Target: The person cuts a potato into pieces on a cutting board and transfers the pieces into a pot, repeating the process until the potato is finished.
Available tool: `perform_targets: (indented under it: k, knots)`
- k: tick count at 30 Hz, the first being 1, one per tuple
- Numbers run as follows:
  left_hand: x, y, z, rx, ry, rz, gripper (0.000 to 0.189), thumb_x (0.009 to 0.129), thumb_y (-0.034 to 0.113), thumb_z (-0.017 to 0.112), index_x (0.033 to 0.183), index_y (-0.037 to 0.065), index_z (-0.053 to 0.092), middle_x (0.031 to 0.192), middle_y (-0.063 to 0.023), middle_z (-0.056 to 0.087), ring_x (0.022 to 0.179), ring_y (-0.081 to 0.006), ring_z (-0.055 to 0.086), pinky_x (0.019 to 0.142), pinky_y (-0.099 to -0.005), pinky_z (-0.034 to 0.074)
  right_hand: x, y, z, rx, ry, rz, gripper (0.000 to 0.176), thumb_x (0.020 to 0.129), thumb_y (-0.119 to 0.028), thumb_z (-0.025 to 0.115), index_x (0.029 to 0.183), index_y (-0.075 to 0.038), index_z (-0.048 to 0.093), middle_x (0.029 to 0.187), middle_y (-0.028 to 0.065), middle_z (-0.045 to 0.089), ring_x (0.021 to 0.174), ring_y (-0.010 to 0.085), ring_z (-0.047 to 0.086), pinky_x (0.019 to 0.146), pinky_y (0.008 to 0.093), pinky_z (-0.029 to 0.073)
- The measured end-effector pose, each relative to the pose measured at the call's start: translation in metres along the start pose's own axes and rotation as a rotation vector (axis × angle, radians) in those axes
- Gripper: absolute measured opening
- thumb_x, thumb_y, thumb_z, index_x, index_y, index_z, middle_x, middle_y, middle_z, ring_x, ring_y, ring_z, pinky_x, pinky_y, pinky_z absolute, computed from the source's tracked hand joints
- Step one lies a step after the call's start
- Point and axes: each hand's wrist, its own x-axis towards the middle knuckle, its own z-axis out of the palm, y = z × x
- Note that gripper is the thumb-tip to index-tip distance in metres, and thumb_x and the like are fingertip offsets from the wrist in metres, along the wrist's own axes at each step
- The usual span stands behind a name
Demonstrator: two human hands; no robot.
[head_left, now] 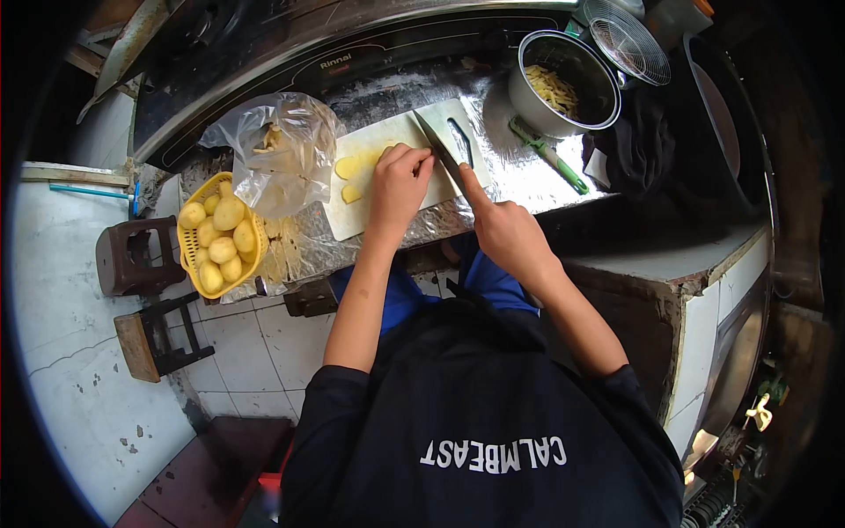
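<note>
A white cutting board lies on the foil-covered counter. My right hand grips the handle of a knife, its index finger stretched along the top, the blade pointing away over the board. Just left of the blade, my left hand rests on the board with fingers curled and pressed together; what lies under the fingertips is hidden. Pale yellow potato slices sit on the board to the left of that hand.
A yellow basket of peeled potatoes stands at the left beside a clear plastic bag. At the right are a pot holding cut strips, a green-handled peeler, a wire strainer and dark cloth.
</note>
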Motion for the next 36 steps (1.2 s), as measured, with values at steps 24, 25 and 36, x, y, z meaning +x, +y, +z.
perform_targets:
  k: [24,25,36]
  knots:
    - [0.012,0.000,-0.010,-0.004,-0.160,-0.012,0.020,0.086,0.008,0.074,0.104,0.001,0.073,0.092,-0.0118,0.065,0.076,-0.0262,0.066,0.070,-0.0354,0.054,-0.007,0.005,-0.026,0.150,0.128,0.022,0.076,0.090,-0.007,0.057,0.158,-0.014,0.025,0.065,0.0260,0.064,0.060,0.0467,0.064,0.063,0.0577,0.052]
    - [0.016,-0.002,-0.014,-0.008,-0.166,-0.001,0.020,0.086,0.008,0.074,0.104,0.001,0.073,0.092,-0.0118,0.065,0.076,-0.0262,0.066,0.070,-0.0354,0.054,-0.013,0.005,-0.033,0.141,0.126,0.059,0.075,0.091,-0.008,0.057,0.158,-0.015,0.026,0.066,0.0256,0.065,0.061,0.0465,0.064,0.064,0.0580,0.051]
    - [0.059,0.002,-0.026,0.074,-0.496,0.284,0.012,0.094,0.012,0.067,0.098,0.002,0.062,0.089,-0.0154,0.068,0.082,-0.0361,0.068,0.071,-0.0422,0.054,-0.057,0.041,-0.072,0.040,0.380,0.137,0.058,0.092,-0.020,0.069,0.146,-0.033,0.053,0.080,0.0185,0.058,0.069,0.0368,0.066,0.064,0.0474,0.054]
